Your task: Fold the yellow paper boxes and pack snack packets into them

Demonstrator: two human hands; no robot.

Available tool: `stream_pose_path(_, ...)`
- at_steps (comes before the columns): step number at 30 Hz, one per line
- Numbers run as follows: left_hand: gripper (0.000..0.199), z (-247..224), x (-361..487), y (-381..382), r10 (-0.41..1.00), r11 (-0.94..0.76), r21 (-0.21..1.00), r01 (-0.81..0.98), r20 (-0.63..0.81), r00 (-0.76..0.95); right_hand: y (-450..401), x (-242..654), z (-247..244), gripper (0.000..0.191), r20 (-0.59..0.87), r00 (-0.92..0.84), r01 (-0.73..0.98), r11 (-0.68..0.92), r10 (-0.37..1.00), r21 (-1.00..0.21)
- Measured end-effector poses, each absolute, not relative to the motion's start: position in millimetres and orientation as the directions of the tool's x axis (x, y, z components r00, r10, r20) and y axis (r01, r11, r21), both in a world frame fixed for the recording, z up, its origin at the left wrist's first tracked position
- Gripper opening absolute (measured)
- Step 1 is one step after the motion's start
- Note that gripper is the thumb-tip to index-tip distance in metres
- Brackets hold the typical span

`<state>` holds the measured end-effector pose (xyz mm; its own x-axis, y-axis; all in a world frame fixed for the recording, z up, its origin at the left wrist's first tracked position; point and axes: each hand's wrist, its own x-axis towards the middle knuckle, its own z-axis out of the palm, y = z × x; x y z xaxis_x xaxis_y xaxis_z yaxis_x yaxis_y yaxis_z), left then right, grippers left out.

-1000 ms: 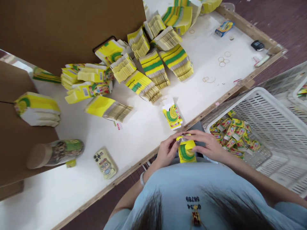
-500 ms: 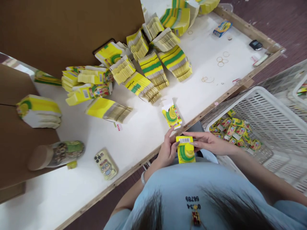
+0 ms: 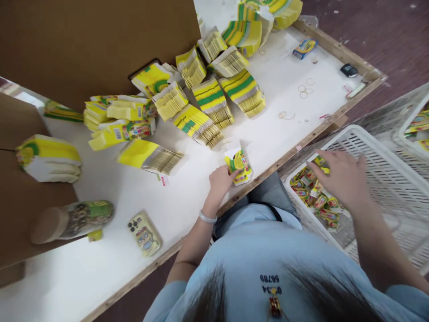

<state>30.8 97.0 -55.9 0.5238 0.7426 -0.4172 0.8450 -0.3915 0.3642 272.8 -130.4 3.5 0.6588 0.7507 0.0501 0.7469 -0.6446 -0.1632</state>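
Observation:
My left hand is at the table's front edge, its fingers closed on the left side of a small yellow-and-green carton with a raised white flap. The carton lies on the white tabletop, perhaps with others under it. Over the white plastic basket, my right hand is held with thumb and fingers apart, and nothing shows in it. Below that hand, many small yellow cartons lie heaped in the basket.
Fanned stacks of flat yellow cartons cover the table's middle. A phone, a lidded jar and cardboard boxes are to the left. Rubber bands and a blue box lie at the right. A wooden rim edges the table.
The yellow carton that was between both hands is out of them. My left hand has moved forward onto the carton on the table; my right hand has swung right over the basket and opened.

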Motion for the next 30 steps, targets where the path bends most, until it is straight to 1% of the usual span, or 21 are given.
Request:
stream_pose_path(2,0.050,-54,21,95,0.750,-0.360,0.385,0.850,-0.423,0.509,-107,253,-9,0.041,0.078,0.586,0.770,-0.524,0.806,-0.365)
stream_pose_path(4,0.046,-49,10,91,0.748,-0.350,0.451,0.821,-0.392,0.535,-80,228,-22,0.041,0.101,0.550,0.700,-0.392,0.829,-0.597)
stream_pose_path(6,0.043,-42,2,83,0.714,-0.409,0.562,0.719,-0.293,0.635,-54,199,-33,0.046,0.087,0.556,0.528,-0.270,0.826,-0.805)
stream_pose_path(7,0.042,-38,-1,77,0.678,-0.463,0.613,0.640,-0.221,0.702,-43,183,-36,0.048,0.068,0.569,0.424,-0.222,0.820,-0.878)
stream_pose_path(9,0.040,-30,-6,64,0.579,-0.575,0.675,0.463,-0.064,0.813,-27,156,-37,0.048,0.024,0.600,0.248,-0.157,0.800,-0.956)
stream_pose_path(11,0.037,-25,-7,54,0.502,-0.656,0.681,0.325,0.071,0.862,-20,137,-34,0.045,-0.009,0.630,0.149,-0.132,0.777,-0.980)
stream_pose_path(13,0.031,-23,-7,47,0.489,-0.688,0.683,0.245,0.188,0.852,-20,129,-29,0.044,-0.012,0.641,0.121,-0.116,0.767,-0.986)
stream_pose_path(15,0.016,-24,-5,44,0.513,-0.649,0.744,0.156,0.277,0.813,-24,129,-25,0.044,0.026,0.624,0.141,-0.080,0.781,-0.987)
stream_pose_path(16,0.016,-25,-3,44,0.523,-0.602,0.793,0.095,0.302,0.797,-27,130,-25,0.044,0.056,0.610,0.160,-0.054,0.790,-0.986)
stream_pose_path(19,0.061,-33,2,43,0.508,-0.410,0.909,-0.075,0.296,0.809,-35,134,-28,0.043,0.158,0.583,0.217,0.035,0.797,-0.976)
stream_pose_path(21,0.079,-41,4,44,0.478,-0.334,0.935,-0.121,0.278,0.833,-40,134,-34,0.042,0.202,0.585,0.247,0.064,0.785,-0.967)
stream_pose_path(23,0.088,-52,5,43,0.485,-0.333,0.934,-0.127,0.285,0.826,-44,132,-40,0.043,0.225,0.610,0.269,0.069,0.760,-0.961)
stream_pose_path(26,0.096,-68,5,40,0.522,-0.412,0.903,-0.119,0.341,0.782,-50,129,-46,0.045,0.244,0.681,0.284,0.058,0.690,-0.957)
stream_pose_path(28,0.097,-73,6,36,0.498,-0.426,0.895,-0.132,0.354,0.792,-53,126,-49,0.045,0.244,0.706,0.277,0.058,0.665,-0.959)
stream_pose_path(30,0.093,-72,8,32,0.446,-0.400,0.904,-0.149,0.335,0.830,-55,124,-49,0.045,0.224,0.706,0.246,0.064,0.672,-0.967)
